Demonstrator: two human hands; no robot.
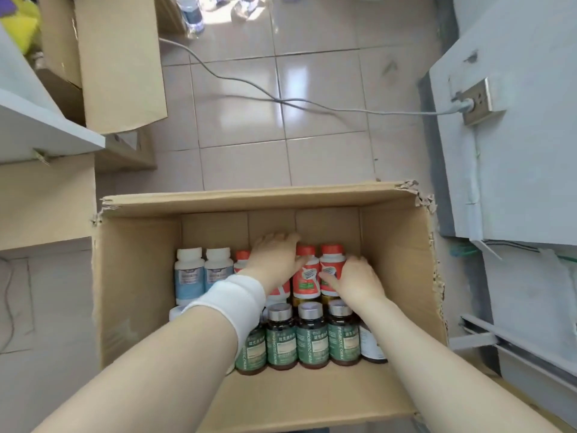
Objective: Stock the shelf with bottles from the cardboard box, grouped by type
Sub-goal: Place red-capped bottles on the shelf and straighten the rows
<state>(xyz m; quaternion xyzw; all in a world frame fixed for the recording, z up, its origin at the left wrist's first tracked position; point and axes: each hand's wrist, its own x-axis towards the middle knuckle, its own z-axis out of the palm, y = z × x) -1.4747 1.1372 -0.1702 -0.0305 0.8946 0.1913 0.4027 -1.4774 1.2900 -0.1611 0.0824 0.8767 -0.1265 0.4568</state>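
Note:
An open cardboard box (pixel 137 276) stands on the floor below me, holding upright bottles. Two white bottles with blue labels (pixel 203 273) stand at the back left. Red-capped white bottles (pixel 307 273) fill the back middle and right. Several dark bottles with silver caps and green labels (pixel 312 335) line the front row. My left hand (pixel 274 260), with a white wristband, lies over a red-capped bottle with fingers curled round its top. My right hand (pixel 356 282) grips the rightmost red-capped bottle (pixel 331 270) from its right side.
A grey shelf board (pixel 46 123) juts in at the left above other cardboard boxes (pixel 118 67). A grey cabinet with a socket (pixel 477 101) stands at the right; its cable (pixel 281 100) trails across the tiled floor. Water bottles (pixel 190 10) stand at the far end.

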